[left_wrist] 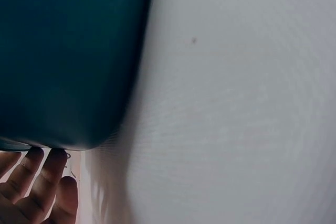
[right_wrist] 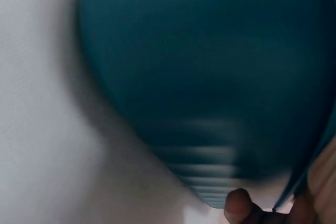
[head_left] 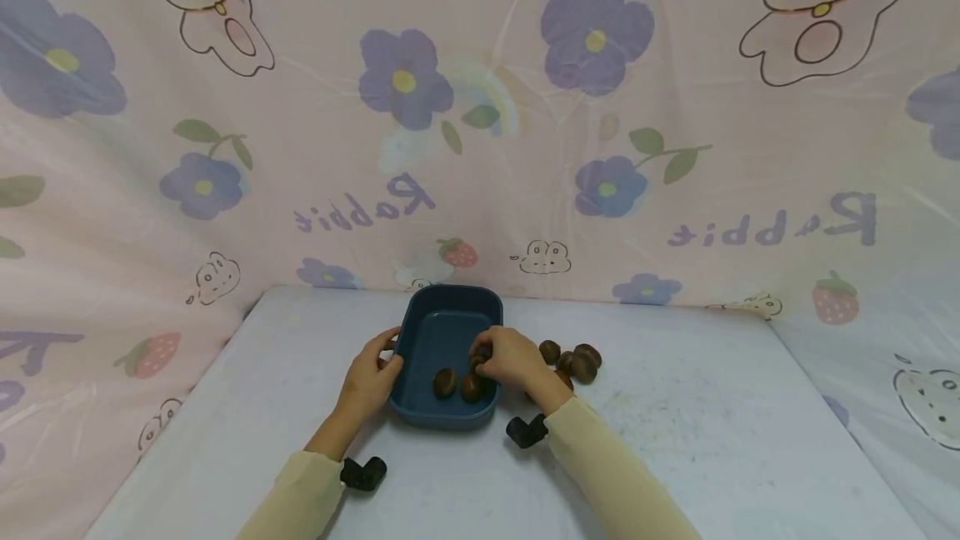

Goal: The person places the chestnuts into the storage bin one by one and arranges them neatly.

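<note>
A dark blue rectangular tray (head_left: 442, 332) with rounded corners sits on the table. My left hand (head_left: 365, 379) holds its left side, thumb and fingers against the wall; in the left wrist view the fingertips (left_wrist: 52, 161) touch the tray's edge. My right hand (head_left: 513, 357) reaches over the right wall and pinches a brown chestnut (head_left: 483, 352), partly hidden by the fingers. Below it in the tray lie a chestnut (head_left: 445, 382) and another chestnut (head_left: 472, 387). In the right wrist view the tray's outer wall (right_wrist: 210, 66) fills most of the picture, with fingertips (right_wrist: 239, 203) low down.
Several loose chestnuts (head_left: 584, 366) lie on the white table (head_left: 712, 407) right of the tray, some partly behind my right wrist. A printed cloth (head_left: 495, 173) with flowers and rabbits hangs behind the table. Each wrist carries a black device (head_left: 364, 473).
</note>
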`<state>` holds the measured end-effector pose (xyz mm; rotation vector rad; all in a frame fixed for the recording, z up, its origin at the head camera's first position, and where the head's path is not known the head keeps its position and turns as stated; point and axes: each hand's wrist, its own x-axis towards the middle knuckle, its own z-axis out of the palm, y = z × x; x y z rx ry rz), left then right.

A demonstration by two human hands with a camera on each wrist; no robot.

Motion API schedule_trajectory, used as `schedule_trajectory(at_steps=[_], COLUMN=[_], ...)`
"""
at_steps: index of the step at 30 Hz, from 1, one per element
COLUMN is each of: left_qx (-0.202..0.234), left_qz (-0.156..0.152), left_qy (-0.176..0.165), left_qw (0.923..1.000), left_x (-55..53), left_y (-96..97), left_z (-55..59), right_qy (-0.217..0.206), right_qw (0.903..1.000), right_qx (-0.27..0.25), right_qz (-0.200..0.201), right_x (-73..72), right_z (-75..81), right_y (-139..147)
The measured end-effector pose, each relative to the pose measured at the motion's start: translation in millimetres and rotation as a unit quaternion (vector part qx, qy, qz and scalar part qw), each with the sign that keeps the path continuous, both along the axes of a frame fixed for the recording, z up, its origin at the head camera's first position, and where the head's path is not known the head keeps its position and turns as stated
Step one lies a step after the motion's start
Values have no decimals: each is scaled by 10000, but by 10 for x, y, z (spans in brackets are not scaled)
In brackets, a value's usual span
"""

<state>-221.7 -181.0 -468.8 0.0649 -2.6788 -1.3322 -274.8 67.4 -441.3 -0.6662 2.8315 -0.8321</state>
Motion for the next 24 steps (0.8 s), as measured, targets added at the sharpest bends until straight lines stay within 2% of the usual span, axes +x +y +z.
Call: schedule_trajectory(at_steps=[7, 14, 18, 24], left_qx=[-17, 10, -25, -48], left_qz=[-6, -17, -27, -16], left_qy=[34, 22, 37, 36], left_qw=[10000, 10000, 10000, 10000], left_x=[-7, 3, 1, -5], left_y=[2, 10, 9, 4], left_z=[-4, -1, -3, 3], right_qy=[88, 274, 296, 359], right_qw=[9997, 9962, 9937, 9931], right_qx=[-239, -780, -1026, -1063], right_qz=[44, 259, 331, 336], right_x=[27, 71, 108, 162], right_z=[-1, -7, 52, 182], right_y=[25, 101, 151, 220])
